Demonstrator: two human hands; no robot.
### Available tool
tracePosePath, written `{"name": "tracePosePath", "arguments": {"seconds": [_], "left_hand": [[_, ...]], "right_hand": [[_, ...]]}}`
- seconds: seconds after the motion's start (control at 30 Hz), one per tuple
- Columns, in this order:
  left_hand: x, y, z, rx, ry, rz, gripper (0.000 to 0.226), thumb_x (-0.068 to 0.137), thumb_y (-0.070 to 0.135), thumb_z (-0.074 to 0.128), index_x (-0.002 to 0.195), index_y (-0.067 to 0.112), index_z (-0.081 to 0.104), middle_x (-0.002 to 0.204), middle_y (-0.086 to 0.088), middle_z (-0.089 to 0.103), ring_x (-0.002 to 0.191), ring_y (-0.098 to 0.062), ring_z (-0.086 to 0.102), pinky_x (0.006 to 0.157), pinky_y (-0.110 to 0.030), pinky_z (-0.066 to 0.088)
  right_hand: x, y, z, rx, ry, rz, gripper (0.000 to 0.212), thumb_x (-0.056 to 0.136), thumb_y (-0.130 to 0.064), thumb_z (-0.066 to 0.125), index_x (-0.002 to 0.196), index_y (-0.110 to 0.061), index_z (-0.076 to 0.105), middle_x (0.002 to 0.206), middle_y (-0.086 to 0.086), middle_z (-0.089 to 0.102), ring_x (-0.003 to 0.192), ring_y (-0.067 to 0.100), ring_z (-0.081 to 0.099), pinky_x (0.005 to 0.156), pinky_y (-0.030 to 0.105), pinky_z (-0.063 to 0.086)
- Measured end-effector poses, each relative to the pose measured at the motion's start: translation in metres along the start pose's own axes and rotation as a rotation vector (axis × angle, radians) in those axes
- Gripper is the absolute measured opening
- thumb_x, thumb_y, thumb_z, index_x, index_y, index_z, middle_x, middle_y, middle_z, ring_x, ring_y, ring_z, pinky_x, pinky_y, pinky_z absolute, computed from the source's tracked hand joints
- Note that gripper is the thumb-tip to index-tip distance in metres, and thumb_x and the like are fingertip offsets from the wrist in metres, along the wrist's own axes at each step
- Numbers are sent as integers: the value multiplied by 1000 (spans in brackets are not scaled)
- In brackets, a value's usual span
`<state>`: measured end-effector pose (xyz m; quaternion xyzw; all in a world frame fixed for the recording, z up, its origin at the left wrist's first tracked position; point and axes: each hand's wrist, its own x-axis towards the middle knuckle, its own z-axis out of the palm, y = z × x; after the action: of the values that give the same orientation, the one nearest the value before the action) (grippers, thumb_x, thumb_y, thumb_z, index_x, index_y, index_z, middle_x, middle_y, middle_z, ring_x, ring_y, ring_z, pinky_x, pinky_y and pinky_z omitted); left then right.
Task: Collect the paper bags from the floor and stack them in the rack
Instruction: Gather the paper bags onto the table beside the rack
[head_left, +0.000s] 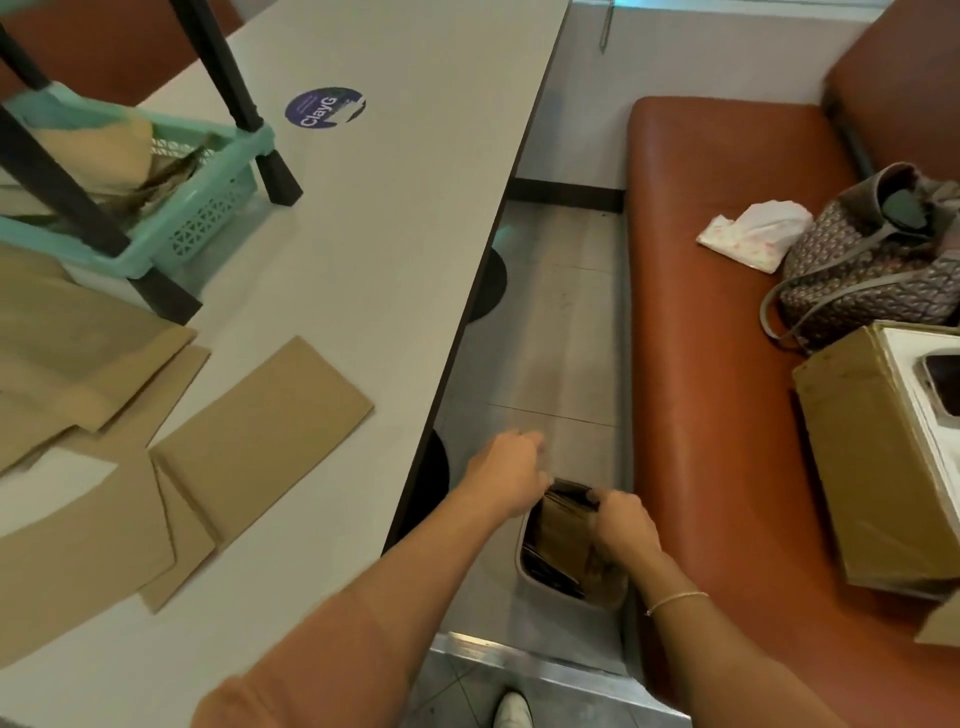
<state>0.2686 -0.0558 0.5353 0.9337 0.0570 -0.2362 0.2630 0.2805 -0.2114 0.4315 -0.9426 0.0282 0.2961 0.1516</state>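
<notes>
Down on the floor, both hands reach into a grey bin (524, 561) of brown paper bags (563, 525).
The right hand (621, 525) fingers curl over the bags' top edge; the left hand (506, 478) seemingly grips too, its fingertips blurred and hidden.

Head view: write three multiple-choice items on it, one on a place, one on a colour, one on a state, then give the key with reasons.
1. Where is the bin that holds brown paper bags?
A. on the table
B. on the floor between table and bench
C. on the bench

2. What colour is the rack basket on the table?
A. teal
B. red
C. black

3. What are the hands doing?
A. hanging idle
B. pressing flat on the table
C. gripping the bags in the bin

Key: 1 B, it stands on the floor beside the orange bench. 2 A, its lattice wall is teal. 3 C, left hand and right hand curl round the bags' top edges.
</notes>
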Motion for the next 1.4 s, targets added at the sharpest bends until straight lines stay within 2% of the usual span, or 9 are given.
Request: {"name": "tracePosePath", "arguments": {"seconds": [0.13, 0.33, 0.5, 0.67, 0.9, 0.97, 1.07, 1.2, 1.4], "left_hand": [[-38, 5, -34, -80, 143, 165, 34, 93, 24, 55, 127, 20, 53, 129, 0, 54, 115, -17, 52, 95, -31, 45], [-109, -22, -95, -152, 376, 204, 31, 92, 23, 57, 122, 19, 56, 123, 2, 60, 110, -15, 56, 96, -29, 46], [-162, -83, -145, -112, 418, -9, 39, 87, 23, 63, 125, 22, 55, 124, 2, 58, 112, -18, 55, 93, -29, 42], [-198, -162, -168, -39, 311, -279, 65, 77, 14, 72, 135, 22, 43, 133, -4, 48, 116, -23, 50, 92, -34, 48], [-198, -208, -152, 184, 140, -364, 91, 65, 30, 84, 138, 19, 32, 141, -8, 33, 128, -29, 37, 104, -39, 39], [-197, -211, -152, 188, 141, -372, 98, 61, 36, 86, 140, 20, 30, 142, -8, 32, 129, -29, 36, 104, -40, 35], [-197, -212, -152, 178, 166, -362, 104, 57, 39, 87, 141, 19, 28, 142, -7, 35, 129, -28, 38, 105, -40, 32], [-200, -209, -147, 219, 186, -355, 97, 60, 40, 85, 138, 20, 30, 131, -4, 53, 124, -25, 45, 103, -36, 27], [-200, -192, -149, 187, 231, -293, 52, 73, 25, 78, 118, 22, 51, 114, 4, 59, 117, -19, 48, 100, -32, 30]], "right_hand": [[-35, -51, -42, 162, 231, -113, 38, 90, -12, 48, 126, -16, 56, 119, 10, 63, 108, 26, 59, 90, 39, 51], [-103, -146, -91, 372, 552, -371, 31, 92, -15, 52, 122, -11, 59, 117, 7, 63, 106, 21, 59, 84, 23, 40], [-134, -215, -82, 300, 488, -405, 37, 92, -35, 53, 125, -18, 55, 122, 6, 58, 116, 23, 51, 92, 38, 46], [-141, -261, -62, 38, 286, -357, 59, 88, -47, 55, 135, -13, 42, 132, 12, 46, 128, 29, 35, 97, 39, 40], [-138, -282, -56, 32, 185, -147, 72, 69, -42, 79, 124, -10, 43, 123, 11, 51, 114, 30, 51, 94, 38, 45], [-137, -282, -58, 46, 140, -120, 67, 68, -38, 80, 119, -11, 45, 116, 8, 57, 109, 28, 55, 92, 38, 47], [-140, -279, -59, -33, 163, -144, 33, 77, -23, 73, 102, -15, 53, 106, 5, 60, 102, 25, 56, 88, 33, 44], [-142, -262, -64, -15, 219, -166, 7, 79, -6, 55, 83, -11, 54, 89, 5, 54, 80, 23, 52, 69, 29, 45], [-154, -215, -101, 341, 428, -234, 17, 87, -11, 49, 93, -1, 62, 85, 11, 61, 84, 27, 59, 70, 34, 50]]}}
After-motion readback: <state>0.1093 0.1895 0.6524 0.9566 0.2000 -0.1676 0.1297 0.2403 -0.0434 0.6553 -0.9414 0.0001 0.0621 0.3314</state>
